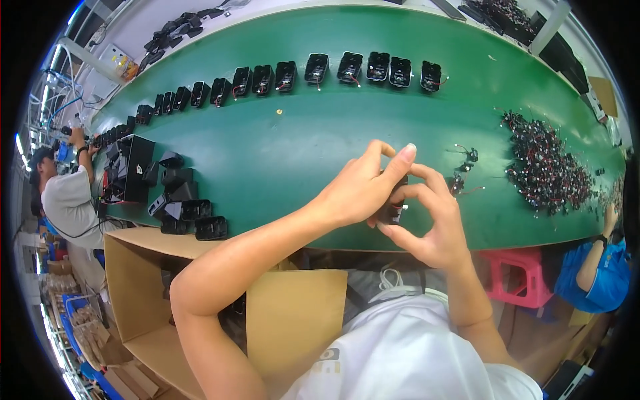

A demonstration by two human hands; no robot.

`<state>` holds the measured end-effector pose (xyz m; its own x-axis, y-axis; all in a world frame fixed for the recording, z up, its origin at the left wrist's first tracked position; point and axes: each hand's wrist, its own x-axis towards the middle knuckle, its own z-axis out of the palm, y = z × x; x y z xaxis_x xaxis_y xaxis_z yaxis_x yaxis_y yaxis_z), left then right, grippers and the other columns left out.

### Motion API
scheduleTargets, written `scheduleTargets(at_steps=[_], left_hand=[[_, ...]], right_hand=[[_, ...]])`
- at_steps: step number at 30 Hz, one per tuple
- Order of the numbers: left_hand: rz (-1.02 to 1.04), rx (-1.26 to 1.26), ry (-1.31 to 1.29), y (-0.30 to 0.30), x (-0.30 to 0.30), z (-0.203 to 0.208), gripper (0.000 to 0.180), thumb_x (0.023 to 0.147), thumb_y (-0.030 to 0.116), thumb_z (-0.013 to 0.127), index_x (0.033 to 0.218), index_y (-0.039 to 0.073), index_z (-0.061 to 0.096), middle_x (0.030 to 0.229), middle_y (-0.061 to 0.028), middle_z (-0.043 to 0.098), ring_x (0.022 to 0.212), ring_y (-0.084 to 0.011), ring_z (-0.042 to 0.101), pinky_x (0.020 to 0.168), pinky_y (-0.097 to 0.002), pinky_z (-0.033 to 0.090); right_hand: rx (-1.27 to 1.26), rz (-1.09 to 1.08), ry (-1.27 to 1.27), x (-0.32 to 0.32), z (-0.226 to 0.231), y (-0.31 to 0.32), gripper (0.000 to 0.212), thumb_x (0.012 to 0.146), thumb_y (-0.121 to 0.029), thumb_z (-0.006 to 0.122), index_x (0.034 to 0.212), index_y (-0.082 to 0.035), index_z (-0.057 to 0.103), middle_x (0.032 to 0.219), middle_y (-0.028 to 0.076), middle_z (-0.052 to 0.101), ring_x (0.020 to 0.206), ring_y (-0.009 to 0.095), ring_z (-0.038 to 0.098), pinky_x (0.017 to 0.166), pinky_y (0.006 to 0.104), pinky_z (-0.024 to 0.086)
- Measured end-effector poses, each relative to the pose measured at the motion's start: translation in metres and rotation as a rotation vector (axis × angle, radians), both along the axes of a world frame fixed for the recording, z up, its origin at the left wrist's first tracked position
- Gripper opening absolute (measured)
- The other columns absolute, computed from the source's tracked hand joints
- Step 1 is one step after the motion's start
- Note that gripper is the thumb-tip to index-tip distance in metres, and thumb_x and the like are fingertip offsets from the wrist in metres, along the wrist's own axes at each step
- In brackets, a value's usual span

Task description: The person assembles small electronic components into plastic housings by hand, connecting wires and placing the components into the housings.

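Both hands meet over the near part of the green table (320,143). My left hand (365,185) closes around a small black plastic housing (392,213), its thumb lying along the top. On the right side of the same housing, my right hand (433,217) pinches with bent fingers and thumb. Much of the housing is hidden by the fingers, so what lies inside it cannot be seen. Just right of my hands lie a few small black parts with thin wires (470,155). Farther right spreads a large heap of similar wired parts (550,167).
A curved row of black housings (285,77), several with red wires, lines the far side. More housings (212,228) and a black box (139,167) stand at left. A cardboard box (137,287) is below the table edge. One person (67,183) works at far left, another (597,267) at right, near a pink stool (517,277).
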<state>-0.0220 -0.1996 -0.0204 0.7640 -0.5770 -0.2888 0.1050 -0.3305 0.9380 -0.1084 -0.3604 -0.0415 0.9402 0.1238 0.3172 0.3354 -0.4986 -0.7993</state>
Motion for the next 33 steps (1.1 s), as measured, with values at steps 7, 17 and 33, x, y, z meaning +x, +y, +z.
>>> scheduleTargets(at_steps=[7,17,33], left_hand=[[0.018,0.308,-0.478,0.078,0.018,0.041,0.057,0.094,0.046,0.062,0.124,-0.002,0.057,0.104,-0.0218,0.071,0.082,-0.0281,0.072,0.073,-0.0385,0.055],[0.261,1.323,-0.751,0.268,-0.029,0.043,0.055,0.074,0.034,0.081,0.114,0.004,0.058,0.112,-0.0154,0.062,0.101,-0.0351,0.058,0.088,-0.0428,0.049],[-0.008,1.173,-0.382,0.251,-0.004,0.012,0.065,0.064,0.013,0.086,0.121,0.006,0.056,0.116,-0.0193,0.056,0.114,-0.0398,0.056,0.099,-0.0411,0.047]], right_hand=[[1.025,0.254,0.483,0.012,-0.022,-0.046,0.064,0.084,-0.032,0.072,0.132,0.006,0.052,0.135,0.018,0.053,0.123,0.030,0.052,0.103,0.0401,0.041],[1.031,0.232,0.519,0.080,-0.015,-0.118,0.053,0.089,-0.026,0.069,0.132,0.000,0.053,0.135,0.019,0.055,0.118,0.024,0.055,0.097,0.0371,0.046],[-0.733,-0.214,-0.269,0.183,-0.038,-0.207,0.027,0.077,-0.030,0.080,0.094,-0.012,0.072,0.130,0.012,0.056,0.127,0.038,0.044,0.106,0.0458,0.039]])
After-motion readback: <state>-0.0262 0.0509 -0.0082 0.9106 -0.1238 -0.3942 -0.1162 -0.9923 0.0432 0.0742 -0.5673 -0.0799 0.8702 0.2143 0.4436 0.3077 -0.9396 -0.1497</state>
